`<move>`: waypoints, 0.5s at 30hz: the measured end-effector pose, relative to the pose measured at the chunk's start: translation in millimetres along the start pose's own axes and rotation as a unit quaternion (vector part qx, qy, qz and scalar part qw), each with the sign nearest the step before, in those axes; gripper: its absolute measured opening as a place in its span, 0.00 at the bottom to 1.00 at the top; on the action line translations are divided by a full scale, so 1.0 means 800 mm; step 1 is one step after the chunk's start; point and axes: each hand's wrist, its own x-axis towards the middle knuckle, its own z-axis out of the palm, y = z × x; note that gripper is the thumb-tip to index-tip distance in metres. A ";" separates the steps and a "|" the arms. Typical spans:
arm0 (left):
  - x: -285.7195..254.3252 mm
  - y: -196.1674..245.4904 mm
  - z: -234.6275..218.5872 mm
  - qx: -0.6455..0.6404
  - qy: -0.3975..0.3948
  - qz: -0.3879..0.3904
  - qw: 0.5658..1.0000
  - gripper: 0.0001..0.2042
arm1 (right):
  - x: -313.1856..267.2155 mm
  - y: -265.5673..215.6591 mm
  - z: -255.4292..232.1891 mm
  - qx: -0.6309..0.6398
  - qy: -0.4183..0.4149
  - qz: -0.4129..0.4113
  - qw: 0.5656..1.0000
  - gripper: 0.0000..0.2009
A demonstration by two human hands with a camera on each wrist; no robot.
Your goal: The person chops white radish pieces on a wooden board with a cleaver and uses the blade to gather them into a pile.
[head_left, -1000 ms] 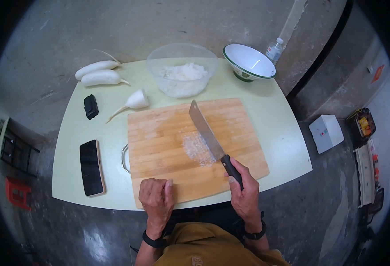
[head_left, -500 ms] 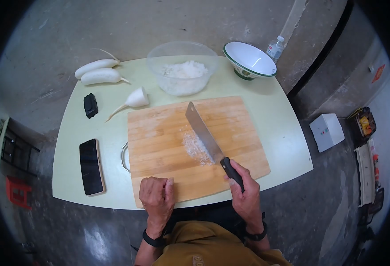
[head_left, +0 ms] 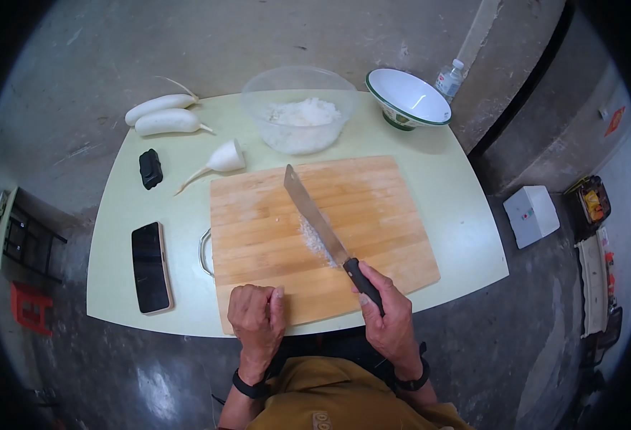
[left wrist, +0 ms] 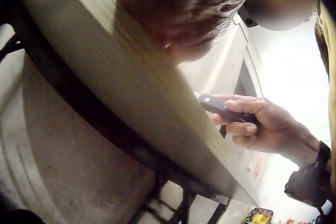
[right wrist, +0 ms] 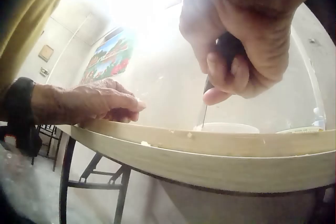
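Observation:
In the head view my right hand [head_left: 387,312] grips the black handle of a kitchen knife [head_left: 308,204]. Its long blade slants up and to the left over the wooden cutting board [head_left: 380,215]. Along the blade's left side lies a small heap of finely chopped white bits [head_left: 314,242], partly covered by the blade. My left hand [head_left: 257,315], fingers curled, rests at the board's front left edge and holds nothing visible. The right wrist view shows the right hand [right wrist: 241,40] above the board, fingers wrapped round the handle, blade pointing down.
Behind the board stand a clear plastic bowl [head_left: 258,118] of white shreds and a green-rimmed bowl [head_left: 409,97]. A cut white radish [head_left: 226,156], two whole radishes [head_left: 165,122], a small black case [head_left: 150,169] and a phone [head_left: 151,269] lie to the left.
The right hand has moved left with the knife, and the blade now covers more of the white bits, which lie in a narrower strip. The left hand stays at the board's front edge.

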 end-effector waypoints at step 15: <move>0.000 0.000 -0.001 -0.002 0.000 0.003 1.000 0.07 | -0.003 -0.005 0.003 0.004 0.003 -0.022 1.000 0.23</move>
